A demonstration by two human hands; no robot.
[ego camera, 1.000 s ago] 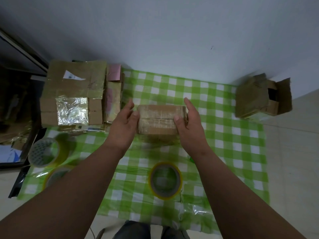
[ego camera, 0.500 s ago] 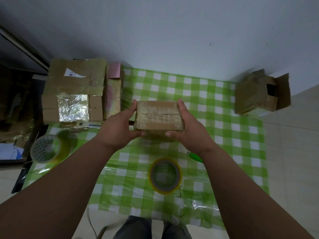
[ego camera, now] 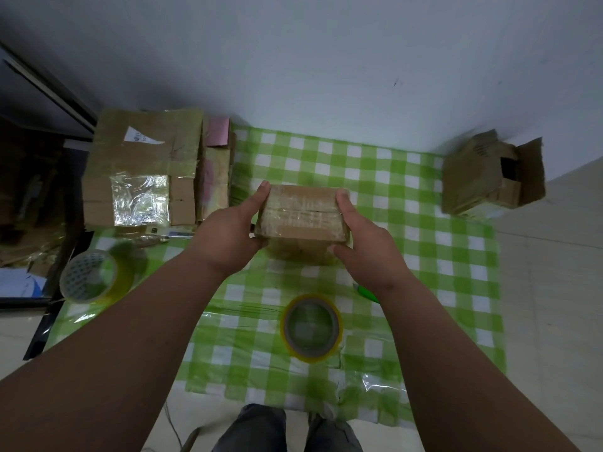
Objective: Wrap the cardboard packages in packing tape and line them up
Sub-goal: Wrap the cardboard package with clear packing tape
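A small cardboard package (ego camera: 303, 213) wrapped in clear tape sits at the middle of the green checked cloth (ego camera: 408, 197). My left hand (ego camera: 231, 230) grips its left end, thumb under the near edge. My right hand (ego camera: 362, 243) grips its right end the same way. A roll of yellowish packing tape (ego camera: 311, 327) lies flat on the cloth, nearer to me than the package. A second tape roll (ego camera: 93, 277) lies at the cloth's left edge.
Taped cardboard packages (ego camera: 143, 168) stand side by side at the back left, a thin pink-labelled one (ego camera: 217, 168) next to them. An open cardboard box (ego camera: 492, 174) sits at the back right against the white wall. A green object (ego camera: 367, 292) peeks out under my right wrist.
Both hands have shifted from flat against the package's ends to gripping it with thumbs under the near edge. The package has tilted slightly toward me.
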